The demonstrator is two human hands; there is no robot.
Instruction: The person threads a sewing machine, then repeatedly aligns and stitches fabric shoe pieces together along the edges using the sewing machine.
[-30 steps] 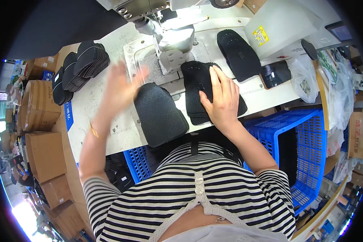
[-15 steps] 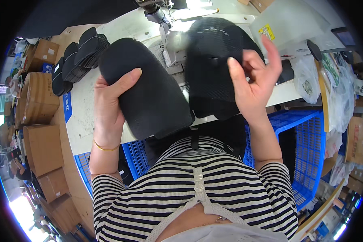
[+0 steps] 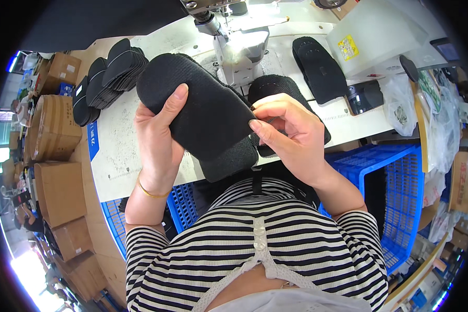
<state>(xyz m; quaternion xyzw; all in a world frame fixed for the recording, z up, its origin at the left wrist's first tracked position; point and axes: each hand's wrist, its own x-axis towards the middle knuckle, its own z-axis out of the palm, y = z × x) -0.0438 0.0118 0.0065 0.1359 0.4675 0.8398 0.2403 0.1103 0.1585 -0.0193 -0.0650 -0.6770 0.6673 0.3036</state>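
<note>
My left hand grips several stacked black fabric panels with rounded ends, the thumb lying across the top one. My right hand pinches the right corner of the top panel between thumb and index finger. This panel is turned aslant over those beneath, whose lower end shows below it. Just beyond my right hand, partly hidden by it, lie black mesh pieces by the table's near edge. The sewing machine stands lit behind the panels.
Stacks of black panels lie on the white table's left. At right are another black piece, a dark glossy phone and a clear plastic bag. A blue crate stands below the table, cardboard boxes at left.
My right hand has moved left and down, from spread fingers beside a blurred black piece to a pinch on the held panel's corner. The top panel has turned against the ones below.
</note>
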